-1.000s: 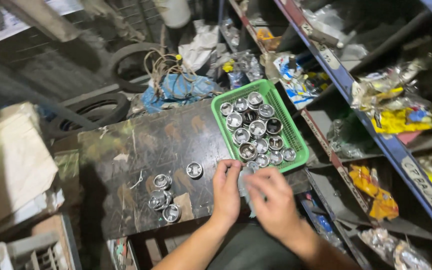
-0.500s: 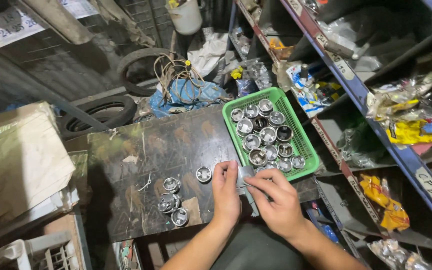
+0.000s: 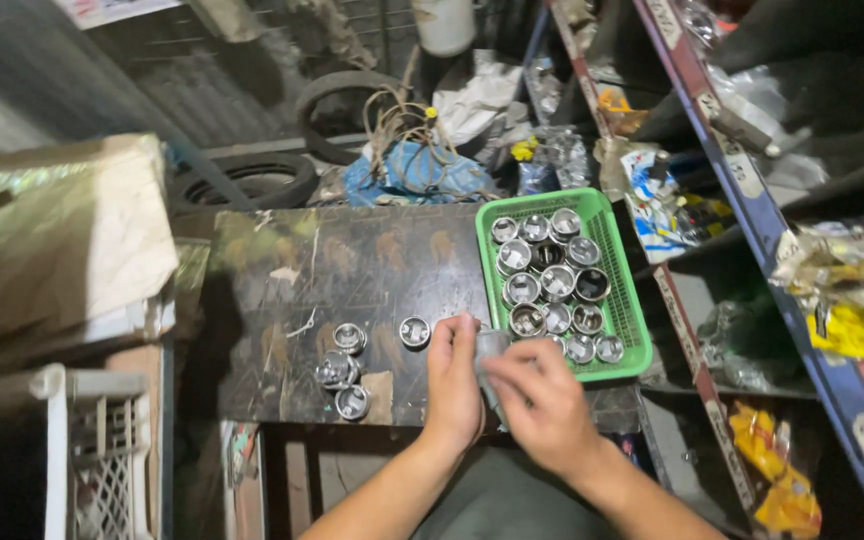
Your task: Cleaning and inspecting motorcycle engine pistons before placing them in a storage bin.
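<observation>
Both hands, left [image 3: 454, 385] and right [image 3: 542, 400], have their fingers curled round one metal cup [image 3: 490, 347] beside the green basket [image 3: 628, 300] of cups on the table [image 3: 352, 270].

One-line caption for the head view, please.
Both hands, left and right, hold a grey metal cylinder beside a green plastic basket of round metal parts.

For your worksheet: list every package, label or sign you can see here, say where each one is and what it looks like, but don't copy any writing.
Cardboard box: left of the dark table, brown, large, worn.
Yellow packets: right shelf, crumpled.
Blue-and-white packet: behind the green tray, flat.
Orange packets: lower right shelf.
Shelf-edge labels: pale strips on the blue rail.
</observation>
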